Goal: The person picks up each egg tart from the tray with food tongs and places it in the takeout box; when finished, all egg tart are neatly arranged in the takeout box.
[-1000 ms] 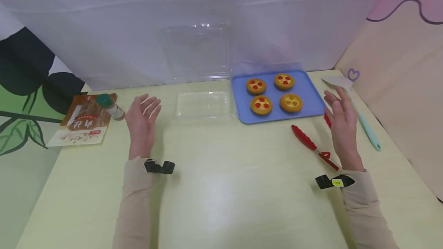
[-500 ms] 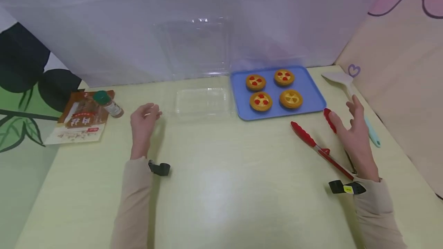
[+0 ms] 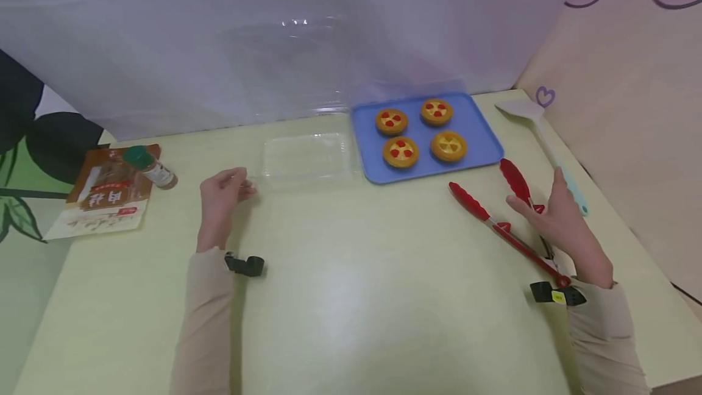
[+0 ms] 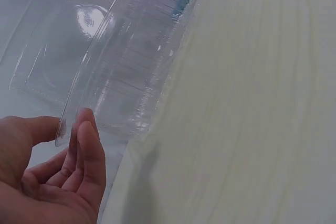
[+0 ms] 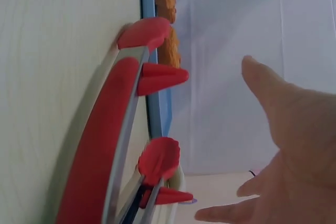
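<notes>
A clear plastic box stands at the table's back, its lid raised against the cloth. At the box's left corner, my left hand pinches the rim between thumb and fingers; the left wrist view shows the fingertips on either side of the clear edge. Over the red-tipped tongs, my right hand hovers with thumb and fingers spread. The right wrist view shows the tongs' red arm lying below, with a gap between it and the hand.
Several small tarts lie on a blue tray at the back. A spatula lies along the right edge. At left, a green-capped seasoning bottle lies partly on a brown food packet.
My left hand's fingers have closed in on the box's rim. The right hand has moved right and lower over the tongs, thumb spread. The head view has shifted slightly.
</notes>
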The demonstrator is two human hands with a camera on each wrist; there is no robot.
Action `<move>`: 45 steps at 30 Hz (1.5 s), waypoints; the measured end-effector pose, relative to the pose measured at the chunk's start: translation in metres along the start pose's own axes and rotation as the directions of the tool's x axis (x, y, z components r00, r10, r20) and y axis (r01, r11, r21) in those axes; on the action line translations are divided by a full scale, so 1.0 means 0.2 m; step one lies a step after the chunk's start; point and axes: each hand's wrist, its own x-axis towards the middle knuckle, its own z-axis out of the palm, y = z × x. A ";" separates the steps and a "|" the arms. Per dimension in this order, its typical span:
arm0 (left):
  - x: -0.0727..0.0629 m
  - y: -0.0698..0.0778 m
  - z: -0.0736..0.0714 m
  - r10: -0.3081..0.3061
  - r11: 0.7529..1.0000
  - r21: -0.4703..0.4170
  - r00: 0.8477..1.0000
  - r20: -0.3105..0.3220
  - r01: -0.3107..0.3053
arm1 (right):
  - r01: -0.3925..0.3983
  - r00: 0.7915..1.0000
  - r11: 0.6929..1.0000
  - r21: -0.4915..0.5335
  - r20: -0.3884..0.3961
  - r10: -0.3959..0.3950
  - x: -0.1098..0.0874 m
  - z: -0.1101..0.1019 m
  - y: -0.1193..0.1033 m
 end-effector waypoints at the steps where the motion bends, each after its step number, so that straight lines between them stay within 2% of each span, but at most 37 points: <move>1: 0.00 0.01 0.00 -0.002 1.000 -0.018 1.000 0.004 0.003 | -0.010 1.000 1.000 -0.009 0.028 0.011 0.00 0.00 0.00; 4: -0.02 0.03 0.01 -0.016 0.998 -0.068 1.000 0.020 0.017 | -0.048 0.992 0.994 -0.097 0.112 0.059 -0.01 -0.02 0.02; 8: -0.04 0.07 0.03 -0.031 0.996 -0.089 0.999 0.009 0.032 | -0.064 0.976 0.968 -0.245 0.188 0.112 -0.03 -0.01 0.06; 13: -0.04 0.07 0.05 -0.055 0.993 -0.111 0.998 -0.026 0.051 | -0.066 0.969 0.942 -0.329 0.203 0.139 -0.04 0.04 0.07; 17: -0.03 0.05 0.05 -0.061 0.991 -0.118 0.997 -0.040 0.056 | -0.081 0.973 0.931 -0.355 0.176 0.152 -0.05 0.07 0.06; 22: -0.01 0.01 0.04 -0.049 0.992 -0.120 0.997 -0.055 0.042 | -0.094 0.982 0.928 -0.360 0.122 0.147 -0.06 0.10 0.02; 28: 0.01 -0.01 0.03 -0.028 0.995 -0.100 0.998 -0.053 0.023 | -0.107 0.970 0.936 -0.336 0.172 0.173 -0.06 0.07 -0.01; 32: 0.02 -0.01 0.04 -0.017 0.996 -0.091 0.999 -0.045 0.013 | -0.074 0.976 0.957 -0.281 0.177 0.128 -0.06 0.03 0.00; 37: 0.02 -0.01 0.04 0.004 0.996 -0.084 0.999 -0.040 -0.008 | -0.015 0.992 0.975 -0.221 0.118 0.042 -0.04 -0.07 -0.03; 45: 0.01 -0.02 0.03 -0.010 0.992 -0.126 0.999 -0.033 0.006 | -0.023 0.999 0.997 -0.077 -0.029 0.021 0.07 -0.19 -0.21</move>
